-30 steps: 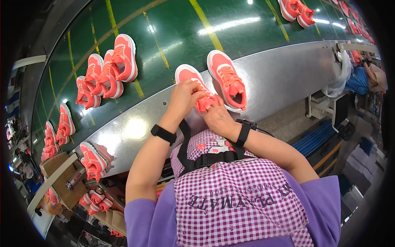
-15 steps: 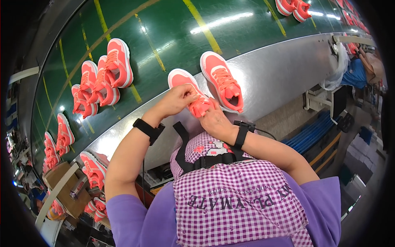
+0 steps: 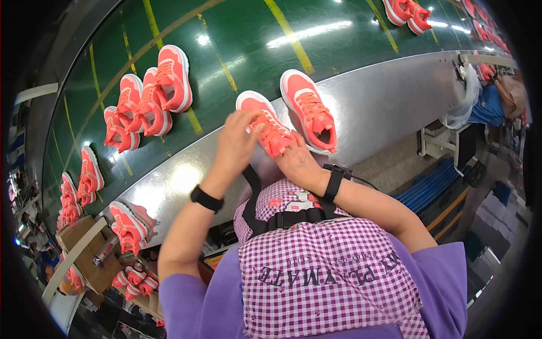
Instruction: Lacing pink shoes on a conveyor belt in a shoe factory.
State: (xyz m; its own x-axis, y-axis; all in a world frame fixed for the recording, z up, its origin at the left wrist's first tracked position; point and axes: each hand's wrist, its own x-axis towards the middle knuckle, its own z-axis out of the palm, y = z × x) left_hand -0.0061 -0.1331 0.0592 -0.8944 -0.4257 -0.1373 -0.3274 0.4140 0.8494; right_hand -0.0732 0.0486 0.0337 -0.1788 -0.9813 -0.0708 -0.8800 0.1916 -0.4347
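A coral sneaker (image 3: pixel 271 131) with a white sole lies on the metal ledge, toe pointing away over the belt edge. Curled over its upper, my left hand (image 3: pixel 238 138) has thumb and fingertips at the laces; the exact pinch is partly hidden. My right hand (image 3: pixel 300 164) grips the same sneaker at its heel opening, fingers partly hidden by the collar. Just to the right lies a matching sneaker (image 3: pixel 310 110), laced, with neither hand touching it.
Several coral sneakers (image 3: pixel 149 101) sit on the green belt (image 3: pixel 237 34) with yellow lines. More sneakers (image 3: pixel 129 226) lie on the metal ledge (image 3: pixel 395 85) at left, near a cardboard box (image 3: pixel 84 246). Another person's arm (image 3: pixel 502 90) shows at far right, beside a plastic bag (image 3: pixel 466 104).
My left hand has moved from the sneaker's collar end toward its toe, along the laces. My right hand stays at the heel. The sneakers on the belt at left appear slightly shifted up and right.
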